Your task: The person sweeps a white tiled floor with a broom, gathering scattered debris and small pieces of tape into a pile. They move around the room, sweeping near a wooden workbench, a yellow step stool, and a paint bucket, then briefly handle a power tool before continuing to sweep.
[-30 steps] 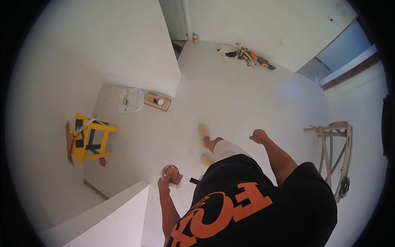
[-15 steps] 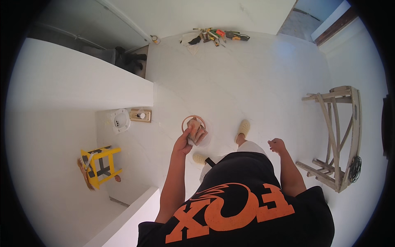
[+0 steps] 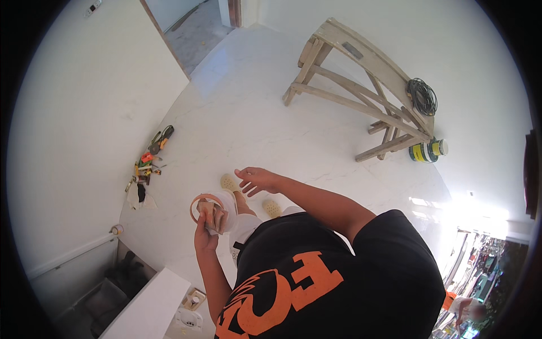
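Note:
My left hand [image 3: 205,236] is closed around some brown, folded, sheet-like pieces [image 3: 211,216]. With them is an orange ring [image 3: 195,204] with whitish, translucent material beside it; I cannot tell exactly what it is. My thumb lies over the near side of the pieces. My right hand [image 3: 258,181] is held out in front of my body, empty, fingers apart and touching nothing. Below it, a cream clog [image 3: 228,182] and a second cream clog [image 3: 272,208] show on my feet.
A wooden trestle bench [image 3: 361,56] carries a coil of black cable [image 3: 422,97]. Behind it stands a green and yellow bucket [image 3: 427,150]. Several hand tools [image 3: 148,160] lie along the left wall, near a tape roll [image 3: 116,229]. A doorway [image 3: 197,34] opens at the far left; a person [image 3: 466,309] is outside, lower right.
My view has turned to the right, bringing the bench nearer the middle and the bucket and bright opening into sight. My right hand has swung across my front and opened; my left keeps its hold.

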### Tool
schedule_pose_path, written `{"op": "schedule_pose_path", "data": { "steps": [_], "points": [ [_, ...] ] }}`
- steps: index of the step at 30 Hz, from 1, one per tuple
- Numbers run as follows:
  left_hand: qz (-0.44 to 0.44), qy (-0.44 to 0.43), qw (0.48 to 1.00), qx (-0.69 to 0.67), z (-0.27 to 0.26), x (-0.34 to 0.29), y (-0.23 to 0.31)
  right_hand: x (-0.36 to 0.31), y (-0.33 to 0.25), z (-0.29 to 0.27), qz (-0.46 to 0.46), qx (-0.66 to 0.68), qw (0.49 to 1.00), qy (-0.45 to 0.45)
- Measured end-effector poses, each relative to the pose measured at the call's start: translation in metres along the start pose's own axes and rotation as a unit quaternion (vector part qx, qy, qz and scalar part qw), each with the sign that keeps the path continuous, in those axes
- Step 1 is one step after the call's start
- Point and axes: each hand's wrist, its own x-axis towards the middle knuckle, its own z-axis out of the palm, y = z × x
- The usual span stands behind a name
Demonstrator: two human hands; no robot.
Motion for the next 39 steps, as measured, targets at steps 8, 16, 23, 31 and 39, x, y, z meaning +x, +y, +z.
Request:
{"op": "schedule_pose_path", "data": {
  "steps": [8,16,23,31,39],
  "points": [
    [-0.045,-0.103,0.971,0.209,0.124,0.195,0.092,0.052,-0.114,-0.024,-0.036,0.079,0.990,0.115],
    [-0.009,-0.167,0.880,0.445,0.308,0.314,0.116,0.040,-0.197,-0.132,-0.224,0.295,0.899,0.233],
    [0.004,-0.210,0.671,0.711,0.479,0.395,0.051,0.018,-0.226,-0.278,-0.412,0.401,0.779,0.251],
    [-0.023,-0.282,0.656,0.700,0.599,0.504,0.044,-0.081,-0.248,-0.549,-0.391,0.443,0.677,0.439],
    [-0.102,0.131,0.633,0.756,0.388,0.570,0.164,-0.158,-0.218,-0.735,-0.042,0.135,0.693,0.707]
  ]
}}
